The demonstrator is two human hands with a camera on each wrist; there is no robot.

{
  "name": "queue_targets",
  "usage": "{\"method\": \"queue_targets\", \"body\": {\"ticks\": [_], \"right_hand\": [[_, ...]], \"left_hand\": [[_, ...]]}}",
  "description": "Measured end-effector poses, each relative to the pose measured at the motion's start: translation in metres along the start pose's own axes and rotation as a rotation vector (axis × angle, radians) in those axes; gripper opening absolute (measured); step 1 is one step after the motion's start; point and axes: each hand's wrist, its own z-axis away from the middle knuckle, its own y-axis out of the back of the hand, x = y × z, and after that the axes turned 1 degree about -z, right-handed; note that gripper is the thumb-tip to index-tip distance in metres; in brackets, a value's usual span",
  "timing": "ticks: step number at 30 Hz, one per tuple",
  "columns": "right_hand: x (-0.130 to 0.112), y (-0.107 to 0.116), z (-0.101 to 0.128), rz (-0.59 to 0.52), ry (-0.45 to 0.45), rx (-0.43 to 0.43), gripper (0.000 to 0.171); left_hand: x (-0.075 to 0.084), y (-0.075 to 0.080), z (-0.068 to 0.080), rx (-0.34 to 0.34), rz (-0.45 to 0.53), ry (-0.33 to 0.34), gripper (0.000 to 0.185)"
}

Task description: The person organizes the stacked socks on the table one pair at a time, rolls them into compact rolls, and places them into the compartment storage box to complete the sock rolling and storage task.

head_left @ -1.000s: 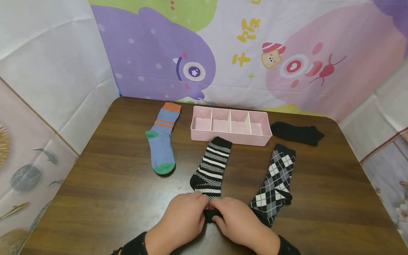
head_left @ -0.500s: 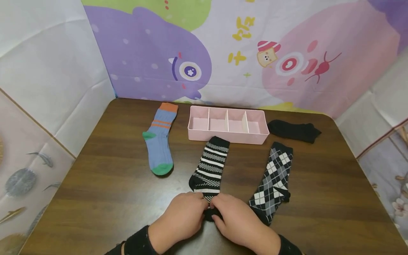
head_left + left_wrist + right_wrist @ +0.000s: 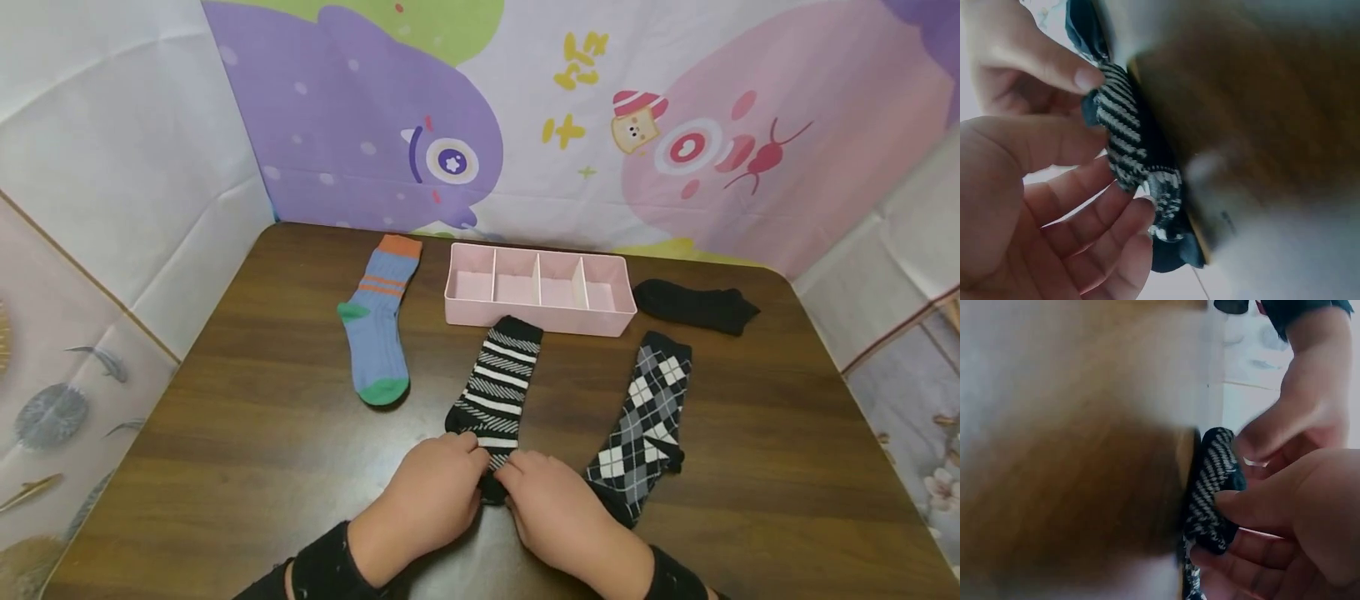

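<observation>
A black-and-white striped sock (image 3: 504, 383) lies on the table, its cuff toward the pink box and its toe end under both hands. The left hand (image 3: 435, 483) pinches the toe end's left side, and the right hand (image 3: 558, 510) pinches its right side. The wrist views show the toe end of the sock (image 3: 1122, 119) turned up into a thick fold. Thumbs press its near face while fingers reach beneath. To the right lies a black, grey and white argyle sock (image 3: 647, 425), its toe close to the right hand.
A pink box (image 3: 540, 317) with several compartments stands at the table's (image 3: 262, 433) back. A blue sock (image 3: 378, 333) with orange cuff and green toe lies left of it, a short black sock (image 3: 697, 307) right. A cartoon-printed cloth (image 3: 547, 192) hangs behind.
Both hands have moved slightly forward, away from the person, with the striped sock's toe end folded further up. The other socks and the box stay put; the head view shifts a little.
</observation>
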Motion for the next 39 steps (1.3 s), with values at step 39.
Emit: {"method": "queue_targets", "body": {"ticks": [39], "right_hand": [[0.001, -0.001, -0.004, -0.220, -0.067, -0.015, 0.022]], "left_hand": [[0.000, 0.002, 0.001, -0.090, -0.045, 0.025, 0.037]]}}
